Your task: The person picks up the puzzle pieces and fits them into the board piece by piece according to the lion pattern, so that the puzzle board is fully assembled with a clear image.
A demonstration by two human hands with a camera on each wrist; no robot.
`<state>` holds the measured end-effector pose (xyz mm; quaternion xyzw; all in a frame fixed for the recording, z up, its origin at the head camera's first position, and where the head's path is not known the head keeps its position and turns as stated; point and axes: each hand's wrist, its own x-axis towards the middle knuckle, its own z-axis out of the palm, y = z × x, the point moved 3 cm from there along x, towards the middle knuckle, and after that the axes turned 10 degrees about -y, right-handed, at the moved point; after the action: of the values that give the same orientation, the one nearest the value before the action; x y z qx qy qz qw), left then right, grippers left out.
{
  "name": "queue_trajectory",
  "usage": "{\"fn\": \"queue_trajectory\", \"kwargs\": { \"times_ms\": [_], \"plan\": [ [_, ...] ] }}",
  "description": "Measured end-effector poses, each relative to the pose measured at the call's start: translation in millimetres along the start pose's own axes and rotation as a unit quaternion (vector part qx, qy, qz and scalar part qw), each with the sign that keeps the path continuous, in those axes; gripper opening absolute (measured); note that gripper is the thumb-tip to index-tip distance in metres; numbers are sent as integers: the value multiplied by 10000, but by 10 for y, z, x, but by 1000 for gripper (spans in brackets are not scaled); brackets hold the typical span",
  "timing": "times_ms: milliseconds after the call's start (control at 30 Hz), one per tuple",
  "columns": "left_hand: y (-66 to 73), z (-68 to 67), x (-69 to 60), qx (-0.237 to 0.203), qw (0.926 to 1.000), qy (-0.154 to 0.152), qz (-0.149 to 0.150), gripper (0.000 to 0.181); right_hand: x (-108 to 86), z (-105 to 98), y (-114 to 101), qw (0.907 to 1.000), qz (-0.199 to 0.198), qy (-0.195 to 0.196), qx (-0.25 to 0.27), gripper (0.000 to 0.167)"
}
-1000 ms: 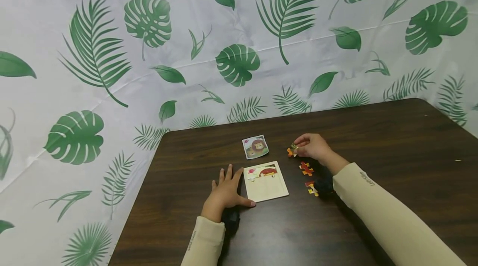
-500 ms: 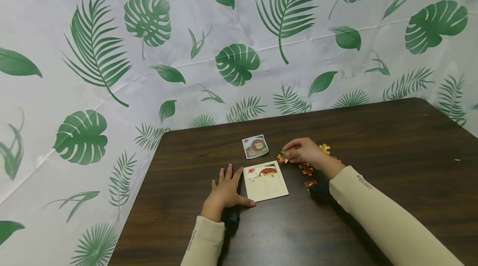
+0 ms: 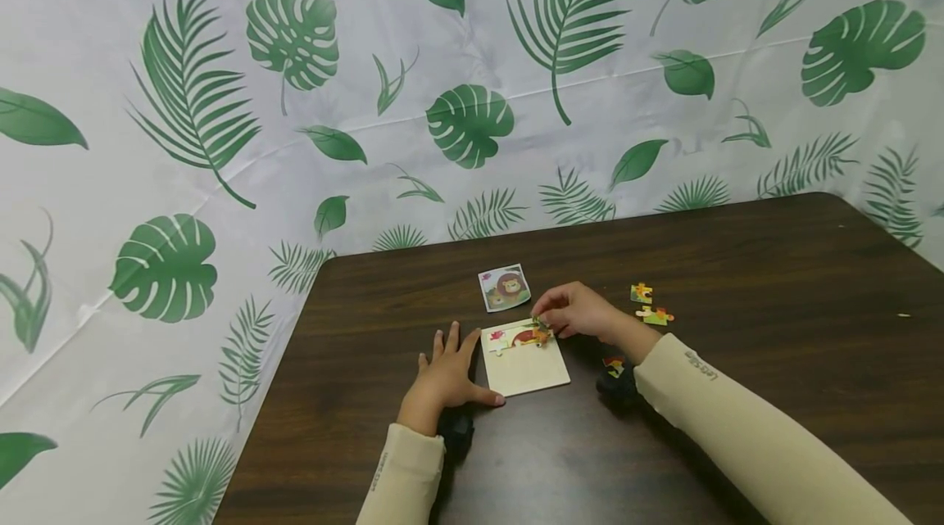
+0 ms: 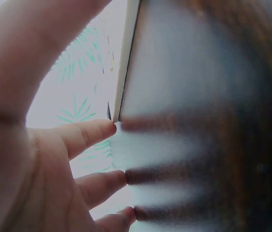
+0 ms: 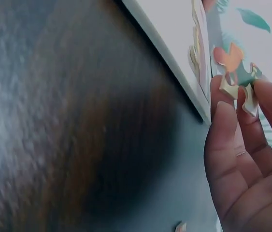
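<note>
A pale wooden puzzle tray (image 3: 527, 373) lies on the table, with joined pieces (image 3: 509, 339) along its far-left part showing a pink flower and a red-brown mane. My left hand (image 3: 442, 382) rests beside it, fingers spread, with thumb and index fingertip at its left edge. Between thumb and fingers, my right hand (image 3: 578, 312) pinches a puzzle piece (image 3: 542, 334) at the tray's far right corner. In the right wrist view that puzzle piece (image 5: 232, 60) is orange and green with a pale wooden edge, tilted and held above the tray's surface.
Behind the tray lies a picture card (image 3: 505, 287) with a lion. Loose pieces sit to the right: one yellow-orange piece (image 3: 642, 293), one green-orange piece (image 3: 655, 315) and a red-yellow piece (image 3: 614, 364) near the right wrist camera (image 3: 618, 386). A leaf-print cloth (image 3: 472, 128) hangs behind the table.
My right hand has carried the pinched piece left and toward me, from the loose pieces to the tray's far right corner. The left hand has stayed in place.
</note>
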<state>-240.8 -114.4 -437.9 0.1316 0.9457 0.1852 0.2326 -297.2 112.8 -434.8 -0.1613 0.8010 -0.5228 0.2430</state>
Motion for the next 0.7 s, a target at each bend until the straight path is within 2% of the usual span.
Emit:
{"fn": "queue_trajectory", "kwargs": {
  "times_ms": [233, 400, 600, 700],
  "plan": [
    [11, -15, -18, -24, 10000, 35, 41, 106, 46, 150, -87, 9996, -190, -51, -224, 11],
    [14, -18, -17, 15, 10000, 45, 58, 107, 91, 247, -117, 9968, -441, -71, -669, 10],
    [12, -19, -18, 28, 9999, 29, 100, 107, 114, 353, -153, 9954, -430, -514, -692, 29],
    [7, -19, -17, 23, 9999, 22, 105, 107, 119, 397, -190, 9932, -532, -598, -846, 33]
  ]
}}
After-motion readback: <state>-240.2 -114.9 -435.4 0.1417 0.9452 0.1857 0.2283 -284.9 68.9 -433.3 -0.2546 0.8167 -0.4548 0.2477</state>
